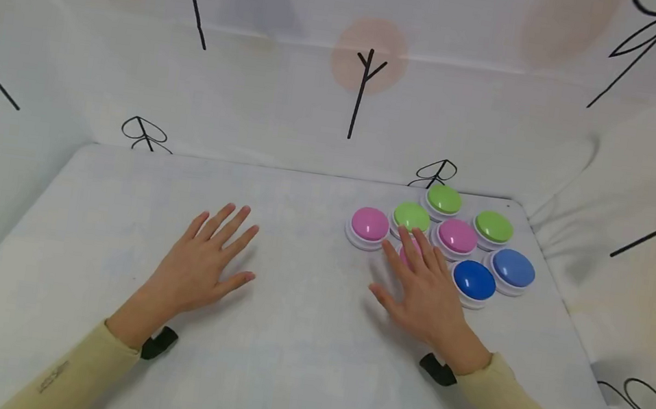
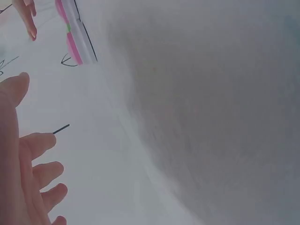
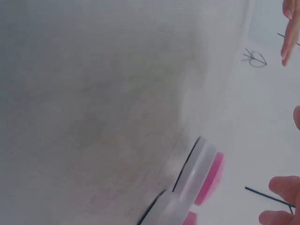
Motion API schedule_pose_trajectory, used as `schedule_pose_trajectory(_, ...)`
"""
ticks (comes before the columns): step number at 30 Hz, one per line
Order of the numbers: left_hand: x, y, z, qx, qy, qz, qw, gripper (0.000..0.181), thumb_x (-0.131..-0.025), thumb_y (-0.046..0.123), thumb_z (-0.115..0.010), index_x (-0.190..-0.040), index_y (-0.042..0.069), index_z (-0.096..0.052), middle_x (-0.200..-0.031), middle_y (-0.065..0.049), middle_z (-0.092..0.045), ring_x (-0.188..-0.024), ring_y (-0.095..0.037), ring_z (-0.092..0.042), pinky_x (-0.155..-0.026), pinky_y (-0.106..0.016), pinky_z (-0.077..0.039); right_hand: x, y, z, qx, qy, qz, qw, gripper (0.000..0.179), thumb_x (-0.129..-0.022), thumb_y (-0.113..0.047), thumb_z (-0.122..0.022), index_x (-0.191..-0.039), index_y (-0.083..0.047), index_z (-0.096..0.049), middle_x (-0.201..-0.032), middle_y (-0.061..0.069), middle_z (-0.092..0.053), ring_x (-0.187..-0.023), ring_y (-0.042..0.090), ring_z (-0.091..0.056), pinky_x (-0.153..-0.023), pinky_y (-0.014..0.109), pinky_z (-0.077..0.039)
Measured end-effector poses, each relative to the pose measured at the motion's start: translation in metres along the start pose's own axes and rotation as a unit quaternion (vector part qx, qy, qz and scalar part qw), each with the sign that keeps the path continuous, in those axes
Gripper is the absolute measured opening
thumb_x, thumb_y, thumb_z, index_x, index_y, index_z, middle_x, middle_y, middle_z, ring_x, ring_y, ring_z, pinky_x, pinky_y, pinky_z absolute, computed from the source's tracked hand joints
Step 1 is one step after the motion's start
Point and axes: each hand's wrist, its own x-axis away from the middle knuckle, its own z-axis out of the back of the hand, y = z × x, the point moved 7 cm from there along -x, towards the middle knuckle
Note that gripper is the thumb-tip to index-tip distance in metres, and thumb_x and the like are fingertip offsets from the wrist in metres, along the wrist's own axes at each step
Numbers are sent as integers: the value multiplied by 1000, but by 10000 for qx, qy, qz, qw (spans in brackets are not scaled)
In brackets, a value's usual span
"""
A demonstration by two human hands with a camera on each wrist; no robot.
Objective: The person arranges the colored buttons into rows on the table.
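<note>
My left hand (image 1: pixel 194 273) hovers palm down over the left half of the white table, fingers spread and holding nothing. In the left wrist view its fingers (image 2: pixel 47 173) look straight and bare. Over the right half, my right hand (image 1: pixel 429 304) is spread in the same way near a cluster of round push buttons with white bases. It partly hides one pink button (image 1: pixel 407 251). Around it are another pink button (image 1: pixel 369 224), a green button (image 1: pixel 411 216), a third pink button (image 1: pixel 457 236) and a dark blue button (image 1: pixel 474 280). No touch on a button is plain.
Farther back and right sit two green buttons, one at the rear edge (image 1: pixel 443 199) and one nearer the right (image 1: pixel 494 226), plus a lighter blue button (image 1: pixel 514 268). White cloth (image 1: pixel 291 103) with black plant drawings walls the table (image 1: pixel 280 378) at the back and sides.
</note>
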Motion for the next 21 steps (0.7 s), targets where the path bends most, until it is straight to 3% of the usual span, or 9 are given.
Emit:
schedule_pose_trajectory(7, -4, 2, 1, 538, 69, 185, 9984, 71, -103, 61, -31, -153, 11, -41, -161, -12, -30, -147, -32, -25, -116, -55, -22, -6, 6, 1, -469, -52, -223, 9986, 76, -92, -49, -63, -154, -12, -39, -163, 12, -23, -150, 32, -15, -117, 54, -22)
schedule_pose_trajectory(11, -6, 4, 1, 1048, 305, 266, 9937, 60, -103, 47, -47, -150, 10, -45, -155, -12, -39, -141, -32, -38, -113, -53, -31, -8, 9, -1, -997, -30, -461, 9939, 68, -96, -44, -61, -153, -12, -41, -162, 11, -27, -148, 33, -22, -109, 55, -36)
schedule_pose_trajectory(16, -12, 7, -2, 1854, 506, 464, 9803, 52, -100, 34, -59, -145, 10, -52, -149, -10, -49, -132, -31, -50, -104, -51, -43, -14, 11, -4, -1925, 83, -637, 9792, 62, -100, -38, -58, -151, -6, -42, -158, 11, -35, -143, 35, -33, -108, 55, -38)
schedule_pose_trajectory(21, -21, 8, -13, 2564, 253, 836, 9626, 49, -102, 33, -57, -146, 12, -52, -147, -6, -51, -131, -28, -51, -103, -50, -44, -24, 17, -12, -2728, 219, -815, 9583, 59, -101, -32, -58, -151, -4, -41, -155, 12, -40, -136, 36, -45, -106, 52, -41)
